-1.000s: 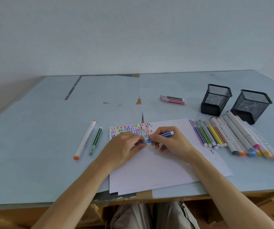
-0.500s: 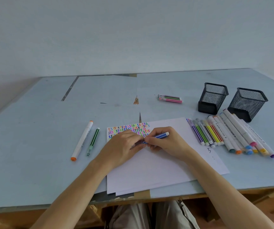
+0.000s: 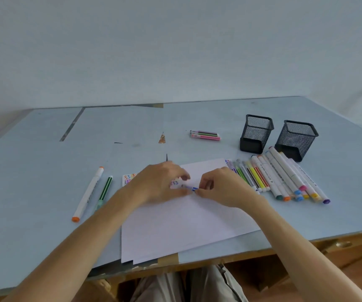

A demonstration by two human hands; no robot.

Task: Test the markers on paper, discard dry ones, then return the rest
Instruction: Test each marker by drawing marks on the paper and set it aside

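Plain desk workspace, worn blue table, bare pale wall, 2 mesh pen holders

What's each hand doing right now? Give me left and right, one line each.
Left hand: fingers curled, pinching one end of the blue marker over the paper.
Right hand: pinching the marker's other end.

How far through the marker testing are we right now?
Well along: coloured squiggles already mark the paper. Both the left hand and right hand hold a blue marker. Both mesh holders look empty, so returning the marker row remains.
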